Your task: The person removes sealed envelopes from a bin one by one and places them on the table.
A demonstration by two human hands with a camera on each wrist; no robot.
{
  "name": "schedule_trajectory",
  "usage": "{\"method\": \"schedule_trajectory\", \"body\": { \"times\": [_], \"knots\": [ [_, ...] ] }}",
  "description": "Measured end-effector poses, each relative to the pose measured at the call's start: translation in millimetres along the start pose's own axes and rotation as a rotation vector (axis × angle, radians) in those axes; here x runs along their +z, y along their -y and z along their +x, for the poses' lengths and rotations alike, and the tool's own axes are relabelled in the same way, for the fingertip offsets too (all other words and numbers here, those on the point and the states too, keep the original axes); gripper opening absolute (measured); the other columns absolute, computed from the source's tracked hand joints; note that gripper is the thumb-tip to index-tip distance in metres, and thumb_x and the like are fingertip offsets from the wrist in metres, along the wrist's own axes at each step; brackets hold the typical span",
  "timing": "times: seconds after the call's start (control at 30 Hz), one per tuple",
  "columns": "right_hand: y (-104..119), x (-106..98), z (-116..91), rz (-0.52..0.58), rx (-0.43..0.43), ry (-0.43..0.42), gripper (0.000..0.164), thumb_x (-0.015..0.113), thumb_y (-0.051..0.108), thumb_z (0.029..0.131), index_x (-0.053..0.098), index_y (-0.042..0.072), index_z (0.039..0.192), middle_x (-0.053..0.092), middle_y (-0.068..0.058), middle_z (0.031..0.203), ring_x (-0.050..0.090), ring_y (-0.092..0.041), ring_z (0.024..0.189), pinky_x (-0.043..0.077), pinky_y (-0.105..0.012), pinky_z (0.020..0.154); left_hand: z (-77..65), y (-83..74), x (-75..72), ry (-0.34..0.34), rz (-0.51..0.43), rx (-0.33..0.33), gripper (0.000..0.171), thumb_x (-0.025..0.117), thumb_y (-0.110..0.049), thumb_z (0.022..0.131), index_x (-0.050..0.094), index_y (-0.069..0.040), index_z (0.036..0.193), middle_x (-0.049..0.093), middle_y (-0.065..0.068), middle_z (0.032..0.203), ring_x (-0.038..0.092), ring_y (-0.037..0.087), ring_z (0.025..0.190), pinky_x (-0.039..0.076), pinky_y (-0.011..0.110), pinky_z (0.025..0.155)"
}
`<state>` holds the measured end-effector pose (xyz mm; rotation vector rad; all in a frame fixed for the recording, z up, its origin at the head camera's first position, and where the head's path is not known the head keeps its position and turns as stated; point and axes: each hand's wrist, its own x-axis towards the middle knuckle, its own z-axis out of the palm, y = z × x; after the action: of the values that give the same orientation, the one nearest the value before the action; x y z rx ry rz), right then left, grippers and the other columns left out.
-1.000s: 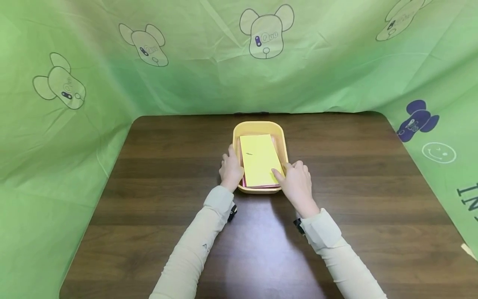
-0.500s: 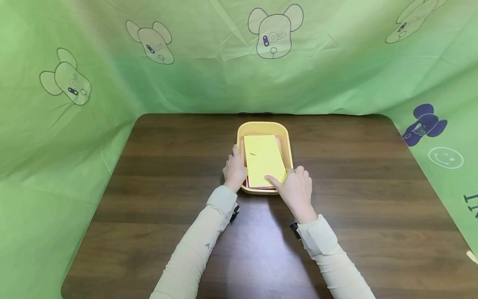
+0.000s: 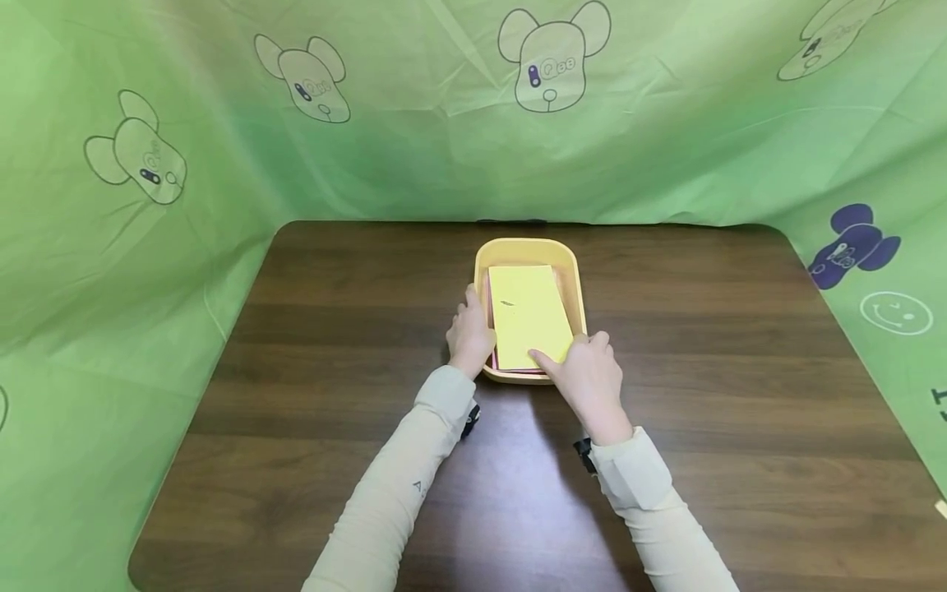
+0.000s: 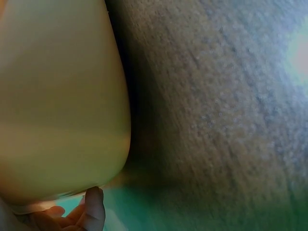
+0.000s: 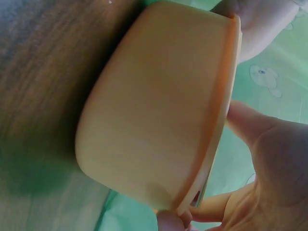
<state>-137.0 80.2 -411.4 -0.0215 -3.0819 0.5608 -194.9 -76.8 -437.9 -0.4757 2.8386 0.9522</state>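
A yellow plastic bin (image 3: 527, 249) stands on the wooden table, with a yellow sheet or card (image 3: 527, 312) lying on top inside it. Pink edges show beneath the yellow sheet. My left hand (image 3: 470, 335) holds the bin's left side; its fingers (image 4: 94, 209) curl against the outer wall in the left wrist view. At the near right corner, my right hand (image 3: 589, 376) grips the rim. Its thumb reaches in over the yellow sheet, and the other fingers (image 5: 169, 220) bend round the outside of the rim.
Brown wood table (image 3: 333, 329) surrounds the bin on all sides. Green cloth (image 3: 414, 148) printed with bear heads hangs behind the table and along both sides. A small pale piece (image 3: 941, 508) lies by the right table edge.
My right thumb has slid further left over the yellow sheet. The whole head view has shifted slightly, while the left hand keeps its hold on the bin.
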Motion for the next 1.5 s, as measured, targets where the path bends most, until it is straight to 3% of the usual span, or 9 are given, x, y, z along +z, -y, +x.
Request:
{"method": "schedule_trajectory", "body": {
  "times": [0.17, 0.47, 0.73, 0.87, 1.0, 1.1, 1.27, 1.37, 1.5],
  "knots": [
    [1, -2, 1, -0.032, 0.016, 0.007, 0.074, 0.067, 0.059, 0.077, 0.055, -0.012, 0.095, 0.051, -0.026, 0.089, 0.058, -0.042, 0.078, 0.050, -0.050, 0.058, -0.7, -0.9, 0.0, 0.006, -0.002, 0.007, 0.080, 0.062, -0.003, 0.083, 0.018, -0.013, 0.150, 0.054, 0.022, 0.128, 0.057, 0.038, 0.115, 0.049, 0.051, 0.088],
    [0, -6, 2, 0.031, 0.037, 0.009, 0.071, 0.072, 0.054, 0.074, 0.045, -0.008, 0.095, 0.053, -0.027, 0.092, 0.061, -0.046, 0.072, 0.049, -0.052, 0.058, -0.2, 0.7, -0.6, -0.002, 0.012, 0.012, 0.080, 0.062, -0.005, 0.083, 0.018, -0.013, 0.150, 0.055, 0.022, 0.126, 0.058, 0.038, 0.112, 0.050, 0.051, 0.087],
    [-18, -22, 14, 0.257, 0.110, 0.194, 0.069, 0.066, 0.045, 0.084, 0.039, -0.005, 0.121, 0.060, -0.031, 0.111, 0.062, -0.045, 0.093, 0.047, -0.050, 0.072, 0.9, 0.7, -2.1, -0.002, 0.000, 0.000, 0.080, 0.061, -0.004, 0.083, 0.018, -0.014, 0.150, 0.053, 0.023, 0.129, 0.057, 0.037, 0.114, 0.049, 0.050, 0.089],
    [-34, -28, 20, 0.443, 0.097, 0.269, 0.059, 0.062, 0.031, 0.091, 0.039, -0.007, 0.129, 0.065, -0.017, 0.082, 0.064, -0.024, 0.068, 0.050, -0.035, 0.065, 1.2, 0.9, -1.0, 0.004, -0.014, 0.005, 0.080, 0.061, -0.002, 0.083, 0.018, -0.015, 0.149, 0.053, 0.023, 0.128, 0.057, 0.037, 0.114, 0.049, 0.051, 0.089],
    [-45, -35, 21, 0.695, 0.075, 0.299, 0.053, 0.059, 0.016, 0.093, 0.036, -0.013, 0.131, 0.052, 0.010, 0.051, 0.050, 0.000, 0.043, 0.048, -0.020, 0.048, 2.6, 2.1, -0.6, 0.001, -0.020, 0.003, 0.080, 0.062, -0.003, 0.083, 0.018, -0.016, 0.149, 0.053, 0.022, 0.128, 0.057, 0.037, 0.114, 0.048, 0.051, 0.089],
    [-52, -42, 19, 0.819, 0.076, 0.251, 0.051, 0.059, 0.012, 0.093, 0.037, -0.013, 0.132, 0.053, 0.016, 0.051, 0.050, 0.004, 0.043, 0.049, -0.017, 0.048, 2.7, 2.0, -0.1, -0.005, -0.016, 0.003, 0.080, 0.062, -0.005, 0.083, 0.019, -0.016, 0.149, 0.054, 0.021, 0.126, 0.058, 0.037, 0.113, 0.048, 0.051, 0.089],
    [-60, -51, 18, 0.897, 0.100, 0.121, 0.043, 0.061, 0.010, 0.092, 0.043, -0.010, 0.127, 0.058, 0.019, 0.051, 0.056, 0.004, 0.044, 0.050, -0.016, 0.049, 3.1, 2.7, 0.1, -0.005, -0.010, 0.003, 0.080, 0.063, -0.006, 0.083, 0.019, -0.014, 0.149, 0.055, 0.022, 0.125, 0.058, 0.037, 0.113, 0.049, 0.051, 0.089],
    [-65, -54, 22, 1.044, 0.174, 0.010, 0.035, 0.062, 0.006, 0.090, 0.049, -0.003, 0.121, 0.063, 0.014, 0.054, 0.059, 0.000, 0.044, 0.051, -0.016, 0.049, 3.6, 2.6, 0.3, -0.002, -0.012, -0.004, 0.080, 0.063, -0.006, 0.083, 0.018, -0.014, 0.149, 0.054, 0.023, 0.127, 0.057, 0.038, 0.115, 0.048, 0.051, 0.090],
    [-75, -57, 33, 1.248, 0.312, -0.133, 0.036, 0.065, 0.003, 0.087, 0.050, 0.002, 0.120, 0.066, 0.005, 0.058, 0.061, -0.005, 0.043, 0.050, -0.016, 0.047, 4.3, 2.5, 1.4, 0.006, -0.021, -0.008, 0.080, 0.062, -0.006, 0.084, 0.017, -0.013, 0.149, 0.053, 0.023, 0.130, 0.055, 0.038, 0.117, 0.047, 0.052, 0.092]
  ]
}}
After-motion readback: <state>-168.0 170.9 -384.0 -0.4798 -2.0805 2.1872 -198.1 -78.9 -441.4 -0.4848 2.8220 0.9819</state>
